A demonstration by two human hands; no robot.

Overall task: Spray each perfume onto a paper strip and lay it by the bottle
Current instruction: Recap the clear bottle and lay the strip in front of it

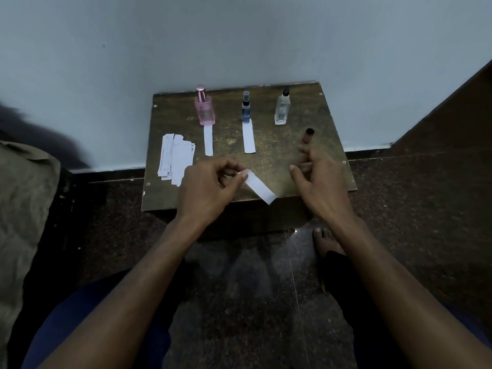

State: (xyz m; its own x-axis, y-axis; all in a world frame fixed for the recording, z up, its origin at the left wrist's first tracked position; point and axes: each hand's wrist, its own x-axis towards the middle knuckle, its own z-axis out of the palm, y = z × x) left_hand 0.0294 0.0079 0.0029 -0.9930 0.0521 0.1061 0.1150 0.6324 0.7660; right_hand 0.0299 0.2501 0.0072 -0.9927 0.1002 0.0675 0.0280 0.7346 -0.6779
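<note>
Pinched between left hand thumb and forefinger, a paper strip slants over the table's near edge. Right hand curls round a brown vial whose capped end points far. Along the far side stand pink, blue and clear bottles; strips lie just near of pink and blue. Spare strips sit at left.

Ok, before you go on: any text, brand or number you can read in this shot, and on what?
None reads clearly.
pink bottle: a dark mark on the front, too blurred to read.
stack of paper strips: rows of small print, too small to read.
blue bottle and clear bottle: no text shows.
</note>
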